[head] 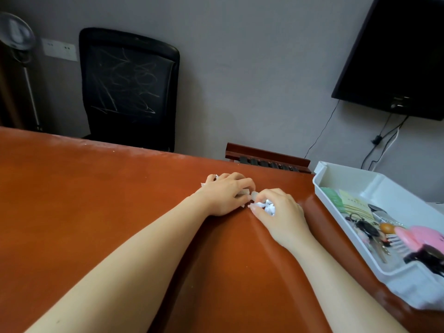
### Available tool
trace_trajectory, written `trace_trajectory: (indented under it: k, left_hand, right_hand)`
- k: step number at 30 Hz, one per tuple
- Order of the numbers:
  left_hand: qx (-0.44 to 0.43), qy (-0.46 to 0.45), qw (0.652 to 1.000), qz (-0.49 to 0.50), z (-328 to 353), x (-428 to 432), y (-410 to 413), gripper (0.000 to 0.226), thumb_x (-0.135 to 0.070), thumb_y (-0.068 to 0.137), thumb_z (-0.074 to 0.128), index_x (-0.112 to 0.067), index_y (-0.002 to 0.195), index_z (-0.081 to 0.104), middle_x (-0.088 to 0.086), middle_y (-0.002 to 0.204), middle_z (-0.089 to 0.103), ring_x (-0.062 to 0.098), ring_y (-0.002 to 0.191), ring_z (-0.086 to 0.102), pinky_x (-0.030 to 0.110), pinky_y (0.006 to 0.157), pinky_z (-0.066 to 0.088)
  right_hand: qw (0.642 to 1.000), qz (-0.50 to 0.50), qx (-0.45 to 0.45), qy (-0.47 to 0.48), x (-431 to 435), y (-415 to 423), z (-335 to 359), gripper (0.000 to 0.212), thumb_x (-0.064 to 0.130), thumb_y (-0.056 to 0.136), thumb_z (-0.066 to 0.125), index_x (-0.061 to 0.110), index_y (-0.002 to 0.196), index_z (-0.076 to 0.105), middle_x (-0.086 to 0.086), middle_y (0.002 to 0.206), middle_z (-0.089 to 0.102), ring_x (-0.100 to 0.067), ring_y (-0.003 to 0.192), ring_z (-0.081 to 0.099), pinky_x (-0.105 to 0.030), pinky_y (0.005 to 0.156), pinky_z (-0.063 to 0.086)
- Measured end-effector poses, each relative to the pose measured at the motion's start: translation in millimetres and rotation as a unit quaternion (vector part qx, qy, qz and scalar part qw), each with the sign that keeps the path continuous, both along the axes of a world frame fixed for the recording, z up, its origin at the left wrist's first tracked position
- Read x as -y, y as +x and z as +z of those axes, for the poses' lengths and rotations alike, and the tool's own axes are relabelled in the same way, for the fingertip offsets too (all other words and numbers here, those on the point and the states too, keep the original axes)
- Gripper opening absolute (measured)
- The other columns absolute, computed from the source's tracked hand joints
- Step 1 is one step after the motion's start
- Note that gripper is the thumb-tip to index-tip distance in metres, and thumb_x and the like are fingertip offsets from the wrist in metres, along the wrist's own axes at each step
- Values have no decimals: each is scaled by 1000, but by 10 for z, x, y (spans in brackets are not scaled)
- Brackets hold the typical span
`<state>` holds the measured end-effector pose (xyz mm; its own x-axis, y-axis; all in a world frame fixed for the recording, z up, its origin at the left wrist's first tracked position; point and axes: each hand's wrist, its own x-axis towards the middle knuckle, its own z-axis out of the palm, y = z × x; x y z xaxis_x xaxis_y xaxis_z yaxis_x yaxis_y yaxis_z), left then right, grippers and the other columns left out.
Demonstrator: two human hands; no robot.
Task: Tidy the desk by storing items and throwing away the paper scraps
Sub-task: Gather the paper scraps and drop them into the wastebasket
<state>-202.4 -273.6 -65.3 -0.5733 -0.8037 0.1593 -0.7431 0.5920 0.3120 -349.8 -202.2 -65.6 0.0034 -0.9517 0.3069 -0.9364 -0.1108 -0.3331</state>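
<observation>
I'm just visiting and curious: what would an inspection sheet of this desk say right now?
Surface: glossy reddish-brown desk.
Job's things: white crumpled paper scraps gathered between both hands; white plastic tray at the desk's right edge holds a bunch of keys, a pink plastic item and green and yellow packets.
Clutter: nothing seen.
Hands: left hand and right hand each curl their fingers around scraps.
Cables: black and white cables hang down the wall below the screen.
Surroundings: black mesh office chair, black wall-mounted screen, standing fan.

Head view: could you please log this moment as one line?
step: gathering | left hand: grips paper scraps | right hand: grips paper scraps | tray: keys inside
</observation>
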Motion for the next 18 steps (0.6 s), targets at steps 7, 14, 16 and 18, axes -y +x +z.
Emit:
trace_trajectory:
  k: [7,14,16,18]
  left_hand:
    - [-85,-24,995,-35,-32,14,17,25,-29,97,42,-33,120,50,-5,129,50,17,115,49,41,99,39]
    - [-74,-16,995,-69,-6,-13,-38,24,-36,93,50,-32,115,58,-6,134,48,14,120,47,41,101,38]
    - [-85,-15,994,-70,-2,-16,-31,18,-31,92,53,-25,106,64,-4,130,52,13,115,50,40,98,43]
    - [-100,-17,993,-62,-1,-20,-20,15,-21,92,54,-19,102,65,0,123,56,15,109,54,37,94,48]
  right_hand:
    - [991,23,121,-59,14,-10,-26,14,20,90,59,16,77,59,4,89,59,-11,75,56,-8,55,39]
    - [971,-74,186,-130,-11,-70,-7,17,13,87,56,9,72,61,5,96,60,-16,98,56,-34,81,50]
    - [977,-80,167,-109,-9,-78,-15,20,14,87,55,10,68,60,2,104,63,-18,103,55,-34,83,48]
    - [982,-81,154,-74,-9,-82,-15,18,15,87,53,11,71,59,4,104,60,-18,105,54,-30,80,44]
